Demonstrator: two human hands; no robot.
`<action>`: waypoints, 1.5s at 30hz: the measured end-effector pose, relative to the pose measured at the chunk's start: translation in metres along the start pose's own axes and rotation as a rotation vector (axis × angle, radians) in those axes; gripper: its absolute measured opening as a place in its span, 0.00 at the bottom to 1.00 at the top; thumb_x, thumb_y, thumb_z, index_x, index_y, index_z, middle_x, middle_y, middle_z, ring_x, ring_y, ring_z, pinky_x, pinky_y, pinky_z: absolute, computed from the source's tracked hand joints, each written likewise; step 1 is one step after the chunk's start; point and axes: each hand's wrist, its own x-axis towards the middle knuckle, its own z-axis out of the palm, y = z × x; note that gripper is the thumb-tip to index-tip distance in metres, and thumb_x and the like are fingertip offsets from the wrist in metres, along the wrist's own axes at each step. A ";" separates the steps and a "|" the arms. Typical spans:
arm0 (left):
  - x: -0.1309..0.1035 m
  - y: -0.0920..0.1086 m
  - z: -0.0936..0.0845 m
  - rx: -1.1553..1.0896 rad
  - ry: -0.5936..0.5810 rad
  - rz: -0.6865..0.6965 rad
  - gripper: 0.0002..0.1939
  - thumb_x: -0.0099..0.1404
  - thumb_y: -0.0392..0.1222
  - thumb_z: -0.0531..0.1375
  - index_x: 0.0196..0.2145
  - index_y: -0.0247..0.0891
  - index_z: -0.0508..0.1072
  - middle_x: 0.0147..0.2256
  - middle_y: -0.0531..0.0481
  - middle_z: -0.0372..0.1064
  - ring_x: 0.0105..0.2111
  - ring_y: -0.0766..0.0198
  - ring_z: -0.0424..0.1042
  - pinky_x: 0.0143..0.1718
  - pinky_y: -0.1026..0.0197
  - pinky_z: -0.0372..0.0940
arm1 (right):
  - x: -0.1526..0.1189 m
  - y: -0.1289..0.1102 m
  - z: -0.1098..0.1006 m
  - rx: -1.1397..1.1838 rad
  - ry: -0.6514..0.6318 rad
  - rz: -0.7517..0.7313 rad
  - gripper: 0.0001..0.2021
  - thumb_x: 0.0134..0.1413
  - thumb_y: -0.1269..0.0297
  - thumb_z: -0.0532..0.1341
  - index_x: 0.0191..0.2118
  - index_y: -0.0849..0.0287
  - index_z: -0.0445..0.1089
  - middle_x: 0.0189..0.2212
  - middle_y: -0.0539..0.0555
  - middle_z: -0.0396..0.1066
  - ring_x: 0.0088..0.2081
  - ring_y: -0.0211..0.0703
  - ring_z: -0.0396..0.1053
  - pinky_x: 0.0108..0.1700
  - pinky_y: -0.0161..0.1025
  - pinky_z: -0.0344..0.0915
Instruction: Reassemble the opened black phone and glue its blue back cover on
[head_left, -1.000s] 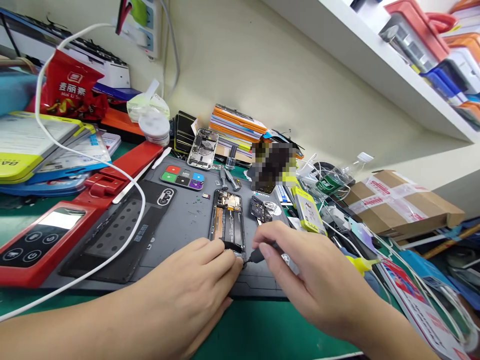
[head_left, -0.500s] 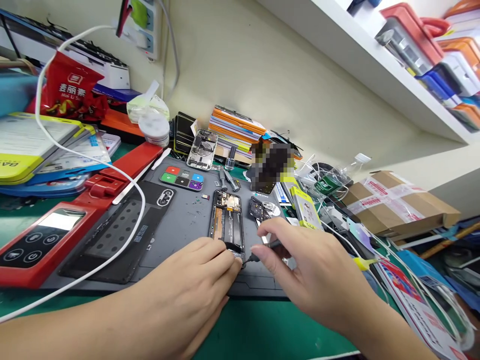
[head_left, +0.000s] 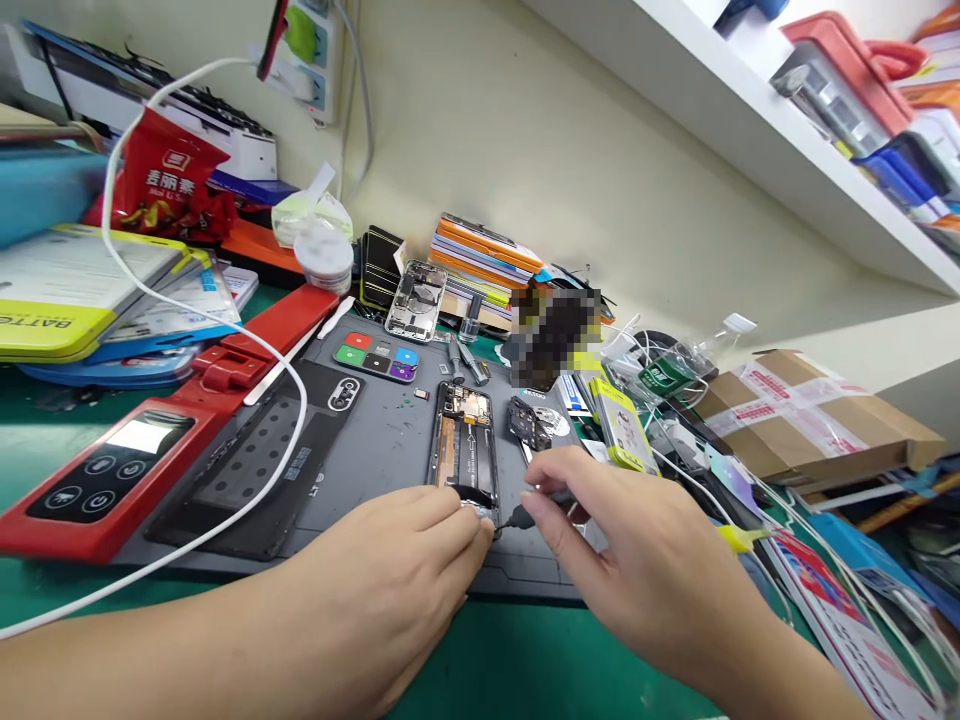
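Observation:
An opened phone [head_left: 471, 440] lies on a grey work mat [head_left: 375, 440], its battery and circuit parts exposed. My left hand [head_left: 405, 565] is closed over its lower end, fingers pressed together there and hiding that part. In my right hand [head_left: 622, 545] is a small dark tool with a thin tip [head_left: 517, 518], pinched between thumb and fingers. The tip points at the phone's lower right edge; whether it touches is too small to tell. Just beyond my right hand sits a black phone part [head_left: 527, 422].
A detached back cover [head_left: 262, 460] and a red device with touch buttons [head_left: 112, 470] lie left, crossed by a white cable [head_left: 296, 400]. A colored magnetic pad [head_left: 375, 357] and another opened phone [head_left: 417, 300] stand behind. Right are cables and a cardboard box [head_left: 817, 415].
The whole scene has shifted slightly right in view as the camera turned. Both hands keep nearly the same grip and place at the phone.

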 end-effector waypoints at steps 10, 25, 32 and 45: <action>0.004 -0.002 -0.005 -0.051 0.019 -0.039 0.17 0.72 0.40 0.58 0.56 0.33 0.72 0.51 0.37 0.73 0.48 0.52 0.71 0.52 0.52 0.68 | 0.005 -0.002 0.004 0.378 0.240 0.248 0.02 0.68 0.61 0.62 0.43 0.50 0.68 0.34 0.48 0.78 0.29 0.41 0.79 0.32 0.36 0.74; 0.004 -0.003 -0.005 -0.091 0.030 -0.129 0.12 0.74 0.41 0.56 0.50 0.35 0.75 0.44 0.43 0.76 0.41 0.56 0.72 0.43 0.53 0.66 | 0.087 -0.008 0.067 0.683 0.187 0.242 0.05 0.72 0.61 0.57 0.48 0.53 0.65 0.45 0.53 0.76 0.41 0.44 0.80 0.45 0.43 0.76; 0.005 -0.003 0.003 -0.125 0.123 -0.160 0.09 0.74 0.38 0.56 0.34 0.38 0.72 0.42 0.44 0.76 0.45 0.56 0.73 0.47 0.55 0.67 | 0.083 -0.002 0.072 0.864 0.302 0.314 0.07 0.68 0.57 0.61 0.46 0.52 0.67 0.42 0.52 0.76 0.39 0.44 0.81 0.44 0.42 0.78; 0.005 -0.004 0.002 -0.282 0.259 -0.305 0.07 0.75 0.41 0.56 0.47 0.39 0.70 0.36 0.49 0.76 0.35 0.55 0.76 0.35 0.55 0.72 | 0.022 0.018 0.041 1.593 0.150 0.555 0.12 0.63 0.60 0.68 0.37 0.56 0.64 0.30 0.47 0.78 0.22 0.33 0.76 0.25 0.27 0.73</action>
